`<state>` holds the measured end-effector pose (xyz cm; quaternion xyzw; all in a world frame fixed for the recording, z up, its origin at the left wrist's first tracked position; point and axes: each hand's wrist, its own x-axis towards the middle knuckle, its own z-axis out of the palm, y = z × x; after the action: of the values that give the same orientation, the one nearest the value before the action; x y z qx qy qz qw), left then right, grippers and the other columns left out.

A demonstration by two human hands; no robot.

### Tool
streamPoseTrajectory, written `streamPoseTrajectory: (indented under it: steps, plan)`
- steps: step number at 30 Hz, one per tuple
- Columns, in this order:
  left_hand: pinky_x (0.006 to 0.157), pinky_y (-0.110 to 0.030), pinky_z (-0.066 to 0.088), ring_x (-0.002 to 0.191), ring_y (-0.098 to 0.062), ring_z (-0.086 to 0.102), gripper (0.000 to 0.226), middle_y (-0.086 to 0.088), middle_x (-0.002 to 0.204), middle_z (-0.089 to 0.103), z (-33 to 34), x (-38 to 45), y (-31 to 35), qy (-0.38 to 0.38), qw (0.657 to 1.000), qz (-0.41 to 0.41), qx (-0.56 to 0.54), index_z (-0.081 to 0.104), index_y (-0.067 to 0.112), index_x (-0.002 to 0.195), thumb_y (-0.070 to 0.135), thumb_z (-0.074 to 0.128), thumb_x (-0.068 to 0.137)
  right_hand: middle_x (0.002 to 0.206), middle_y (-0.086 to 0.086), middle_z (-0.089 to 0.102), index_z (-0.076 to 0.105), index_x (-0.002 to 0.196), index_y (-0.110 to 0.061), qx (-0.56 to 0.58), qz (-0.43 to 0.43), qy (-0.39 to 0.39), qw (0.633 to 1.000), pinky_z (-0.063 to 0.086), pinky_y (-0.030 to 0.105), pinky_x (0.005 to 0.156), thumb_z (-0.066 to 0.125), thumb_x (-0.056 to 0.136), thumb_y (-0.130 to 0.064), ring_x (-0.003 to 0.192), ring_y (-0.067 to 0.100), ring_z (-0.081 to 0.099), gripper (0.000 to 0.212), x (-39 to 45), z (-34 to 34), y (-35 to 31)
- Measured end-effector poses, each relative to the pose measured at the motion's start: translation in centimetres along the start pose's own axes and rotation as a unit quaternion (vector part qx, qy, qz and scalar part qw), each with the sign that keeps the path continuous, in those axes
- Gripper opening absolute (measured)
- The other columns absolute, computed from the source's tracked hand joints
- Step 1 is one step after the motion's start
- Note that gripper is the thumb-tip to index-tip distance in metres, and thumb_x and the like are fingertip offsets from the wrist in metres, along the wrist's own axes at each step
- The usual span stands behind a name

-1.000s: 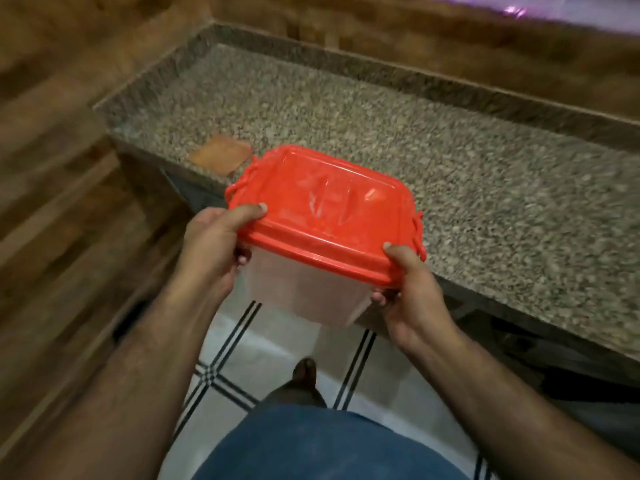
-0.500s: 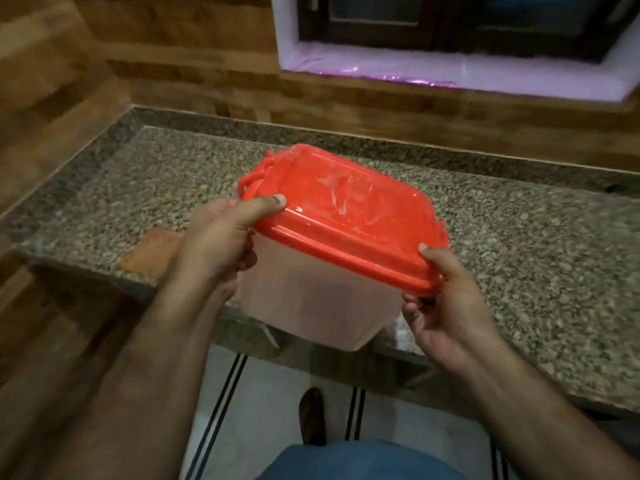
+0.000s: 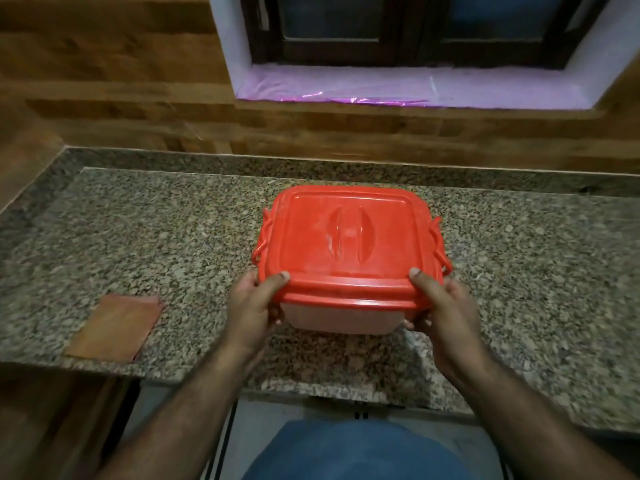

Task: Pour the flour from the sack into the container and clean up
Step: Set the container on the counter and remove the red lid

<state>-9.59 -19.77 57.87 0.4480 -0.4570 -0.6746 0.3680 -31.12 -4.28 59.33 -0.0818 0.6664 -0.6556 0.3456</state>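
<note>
Left hand (image 3: 251,315) and right hand (image 3: 446,315) grip the near corners of the container (image 3: 346,315), fingers curled under its red lid (image 3: 349,244). Container sits over the granite table (image 3: 173,237), mid-right; contact unclear. Brown cloth (image 3: 116,327) lies near left.

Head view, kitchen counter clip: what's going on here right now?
A person holds a translucent plastic container with a red lid in both hands over a speckled granite counter. The left hand grips its near left corner and the right hand its near right corner, thumbs on the lid's rim. The lid is on, and whether the container rests on the counter cannot be told. A flat brown square piece lies on the counter to the left. No flour sack is in view.
</note>
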Motion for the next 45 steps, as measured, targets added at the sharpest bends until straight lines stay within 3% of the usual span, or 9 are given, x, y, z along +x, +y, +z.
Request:
streamPoseTrajectory:
  steps: [2,6,12,19,25,32,37,42,45]
  plan:
    - [0.046,-0.019,0.045,0.049,-0.002,0.057,0.016,0.012,0.06,0.067,-0.6,0.2,0.4,0.003,0.997,0.015,0.079,0.066,0.015,0.095,0.028,0.065,0.104,0.077,0.003,0.066,0.063,0.092,-0.01,-0.061,-0.02,0.018,0.998,0.048,0.031,0.046,0.072,0.097,-0.047,0.057,0.016,0.06,0.038,0.5,-0.8,0.0]
    - [0.067,-0.033,0.05,0.075,-0.018,0.059,0.08,-0.002,0.085,0.066,-2.6,2.4,1.1,0.086,0.962,0.064,0.253,0.06,0.007,0.095,0.085,0.043,0.096,0.076,0.001,0.061,0.064,0.081,-0.023,-0.084,-0.014,0.073,0.994,0.045,0.034,0.056,0.051,0.091,-0.077,0.065,0.022,0.055,0.057,2.9,-2.6,-0.5]
    - [0.062,-0.044,0.059,0.074,-0.033,0.072,0.07,-0.01,0.083,0.075,-1.2,6.3,3.5,0.039,0.948,0.057,0.31,0.071,0.009,0.09,0.075,0.049,0.093,0.089,0.01,0.079,0.071,0.093,-0.014,-0.254,-0.07,-0.021,0.964,0.067,0.058,0.072,0.048,0.091,-0.079,0.083,0.037,0.078,0.069,7.0,-2.6,-3.0]
    - [0.071,-0.053,0.066,0.078,-0.037,0.076,0.052,-0.014,0.084,0.076,-0.1,6.7,3.3,0.085,0.923,0.081,0.367,0.071,0.013,0.085,0.053,0.048,0.108,0.059,0.003,0.066,0.067,0.067,-0.009,-0.389,-0.21,-0.026,0.897,0.043,0.03,0.056,0.036,0.096,-0.066,0.062,0.03,0.066,0.071,8.4,-3.2,-3.7]
    - [0.062,-0.038,0.056,0.064,-0.029,0.066,0.052,-0.01,0.071,0.07,-0.3,7.3,3.9,0.08,0.887,0.122,0.439,0.066,0.009,0.073,0.039,0.042,0.109,0.057,0.01,0.065,0.064,0.065,-0.006,-0.399,-0.229,-0.043,0.887,0.048,0.036,0.052,0.035,0.1,-0.065,0.057,0.035,0.064,0.075,9.6,-3.5,-3.2]
    - [0.075,-0.043,0.063,0.077,-0.027,0.073,0.031,-0.019,0.098,0.078,-1.7,8.1,1.1,0.114,0.983,-0.117,0.088,0.078,0.001,0.104,0.023,0.056,0.11,0.08,0.035,0.068,0.062,0.084,0.01,-0.209,-0.067,-0.059,0.974,0.062,0.068,0.064,0.04,0.104,-0.045,0.064,0.047,0.066,0.062,11.0,-4.1,-1.4]
    - [0.066,-0.039,0.068,0.079,-0.027,0.082,0.024,-0.02,0.101,0.082,-0.7,6.8,0.4,0.062,0.975,-0.213,-0.011,0.08,0.004,0.102,0.017,0.06,0.108,0.092,0.032,0.073,0.071,0.098,0.004,-0.141,0.082,-0.083,0.983,0.058,0.046,0.07,0.049,0.102,-0.041,0.08,0.036,0.065,0.05,10.6,-3.9,0.9]
    - [0.076,-0.043,0.063,0.085,-0.025,0.077,0.031,-0.015,0.108,0.081,-0.8,5.5,1.2,0.16,0.98,-0.086,0.085,0.079,0.01,0.113,0.032,0.057,0.111,0.089,0.016,0.072,0.067,0.099,-0.004,-0.151,-0.019,-0.033,0.988,0.058,0.029,0.059,0.042,0.109,-0.04,0.08,0.028,0.066,0.045,10.1,-3.7,0.4]
    - [0.083,-0.038,0.058,0.102,-0.019,0.076,0.038,0.003,0.112,0.081,0.4,3.6,3.4,0.161,0.978,0.033,0.13,0.077,0.025,0.121,0.045,0.045,0.114,0.111,0.008,0.072,0.068,0.114,-0.021,-0.188,-0.11,-0.005,0.976,0.064,0.044,0.076,0.039,0.099,-0.076,0.099,0.024,0.072,0.064,8.9,-2.8,-1.7]
